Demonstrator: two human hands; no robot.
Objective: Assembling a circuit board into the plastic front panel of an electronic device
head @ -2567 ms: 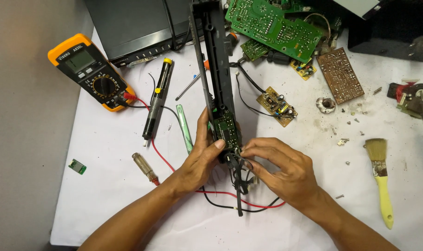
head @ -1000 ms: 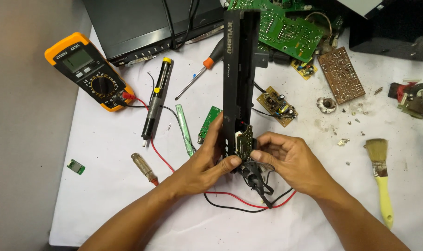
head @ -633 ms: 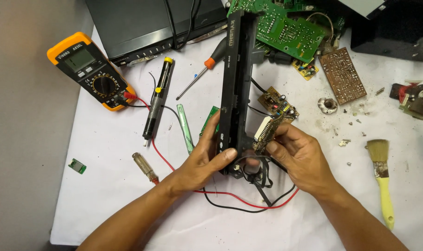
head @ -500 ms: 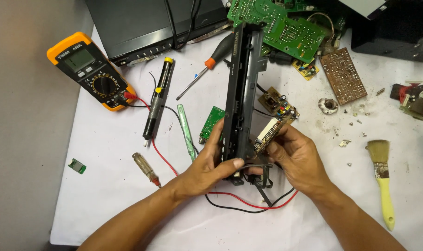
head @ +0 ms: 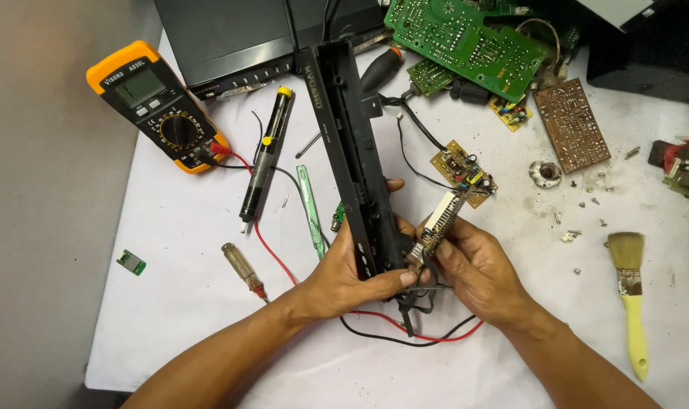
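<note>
While the left hand (head: 352, 276) grips the long black panel (head: 352, 151) at its lower end — fingers clamped round it above the white table (head: 178, 318) — the right hand (head: 477, 269) pinches a small circuit strip (head: 438, 223), fingers closed on it. Since the earlier frame: panel tilted further left; strip now drawn clear beside it, upper end raised.

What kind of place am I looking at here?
Most likely an electronics repair bench. An orange and black multimeter with red and black leads lies on the white-covered table, bare green circuit boards are spread about, and both hands hold a long black plastic panel from a dismantled device.
</note>
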